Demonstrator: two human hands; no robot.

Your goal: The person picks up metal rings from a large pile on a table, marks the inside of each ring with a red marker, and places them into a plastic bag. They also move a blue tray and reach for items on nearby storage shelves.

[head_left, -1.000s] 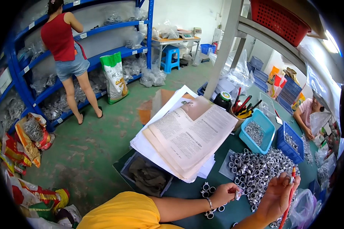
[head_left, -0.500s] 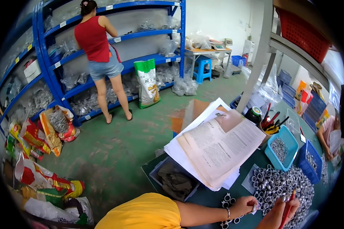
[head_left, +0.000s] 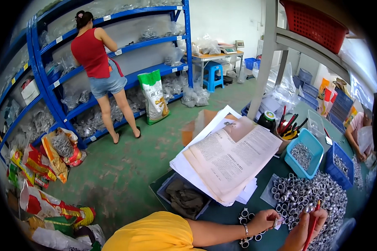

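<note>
A small metal ring-shaped piece point(head_left: 276, 224), with a pale pinkish scrap beside it, is pinched in the fingers of my left hand point(head_left: 262, 221). Close by on the right, my right hand point(head_left: 299, 232) is closed around a slim red pen-like tool point(head_left: 311, 230), its tip pointing up. Something small and shiny shows at that hand's fingertips, too small to name. Behind both hands spreads a large heap of grey metal rings point(head_left: 295, 194). A few loose rings point(head_left: 245, 215) lie near my left wrist.
Beyond the heap stand a turquoise basket point(head_left: 287, 157) and a blue basket point(head_left: 352, 184) of small metal parts. Papers point(head_left: 234, 154) overlap a bin with dark cloth point(head_left: 184, 196). A post point(head_left: 266, 62) rises behind the tool cup. One person point(head_left: 98, 62) stands at blue shelves; another sits far right.
The whole view has shifted slightly, so the bench and shelves sit a little further left. Both hands keep nearly the same grip and place over the bench.
</note>
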